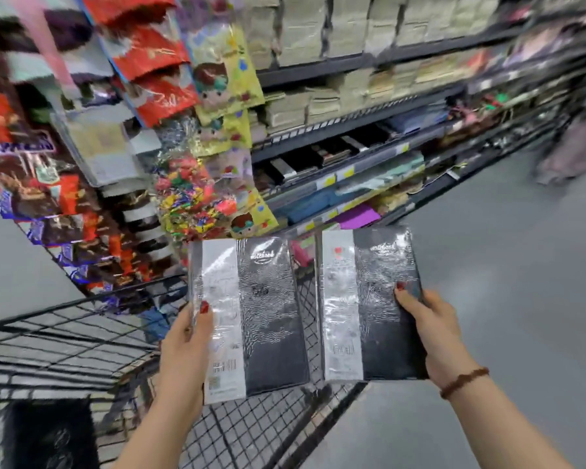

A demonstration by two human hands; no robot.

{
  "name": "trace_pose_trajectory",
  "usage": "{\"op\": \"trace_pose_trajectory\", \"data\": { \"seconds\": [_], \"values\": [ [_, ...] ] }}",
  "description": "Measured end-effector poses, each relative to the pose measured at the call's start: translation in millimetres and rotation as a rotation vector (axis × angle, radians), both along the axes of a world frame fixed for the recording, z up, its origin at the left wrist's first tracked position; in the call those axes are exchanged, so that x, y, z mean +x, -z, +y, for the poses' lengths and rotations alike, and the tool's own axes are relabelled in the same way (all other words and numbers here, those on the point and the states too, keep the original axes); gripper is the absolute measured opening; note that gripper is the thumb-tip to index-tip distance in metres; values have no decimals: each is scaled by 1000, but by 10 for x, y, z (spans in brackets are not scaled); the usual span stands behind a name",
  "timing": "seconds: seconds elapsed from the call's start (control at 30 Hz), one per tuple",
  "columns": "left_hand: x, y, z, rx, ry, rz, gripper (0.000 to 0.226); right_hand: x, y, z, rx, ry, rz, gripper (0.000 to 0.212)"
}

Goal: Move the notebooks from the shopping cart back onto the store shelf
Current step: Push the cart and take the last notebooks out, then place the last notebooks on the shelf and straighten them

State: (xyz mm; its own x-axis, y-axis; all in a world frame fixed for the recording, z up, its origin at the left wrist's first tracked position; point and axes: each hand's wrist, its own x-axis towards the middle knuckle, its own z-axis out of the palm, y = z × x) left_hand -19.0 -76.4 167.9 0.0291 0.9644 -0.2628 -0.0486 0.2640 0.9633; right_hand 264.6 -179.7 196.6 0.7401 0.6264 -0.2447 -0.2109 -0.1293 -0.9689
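Observation:
I hold two matching notebooks, each black with a white band and wrapped in shiny plastic. My left hand (186,346) grips the left notebook (251,316) by its left edge, thumb on the cover. The right notebook (369,306) is gripped at its right edge by my right hand (434,330), thumb on the front. Both notebooks are upright, side by side, above the wire shopping cart (68,336). The store shelf (335,143) with stacked notebooks runs ahead and to the right.
Hanging packets of sweets and snacks (169,137) fill the rack at the left. A dark item (48,434) lies in the cart's near left corner. Grey floor (505,265) stretches to the right along the shelf. A blurred figure (576,130) stands at the far right.

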Motion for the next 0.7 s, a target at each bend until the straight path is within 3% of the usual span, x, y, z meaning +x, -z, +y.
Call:
{"op": "trace_pose_trajectory", "data": {
  "seconds": [0.33, 0.43, 0.7],
  "values": [
    [1752, 63, -568, -52, 18, -37, 32, 1605, -80, -607, 75, 12, 53, 3],
    [2092, 78, -619, -59, 36, -11, 46, 1956, -99, -691, 92, 34, 60, 5],
    [2725, -37, -337, -5, 71, 33, 48, 2580, -23, -482, 91, 48, 121, 6]
  ]
}}
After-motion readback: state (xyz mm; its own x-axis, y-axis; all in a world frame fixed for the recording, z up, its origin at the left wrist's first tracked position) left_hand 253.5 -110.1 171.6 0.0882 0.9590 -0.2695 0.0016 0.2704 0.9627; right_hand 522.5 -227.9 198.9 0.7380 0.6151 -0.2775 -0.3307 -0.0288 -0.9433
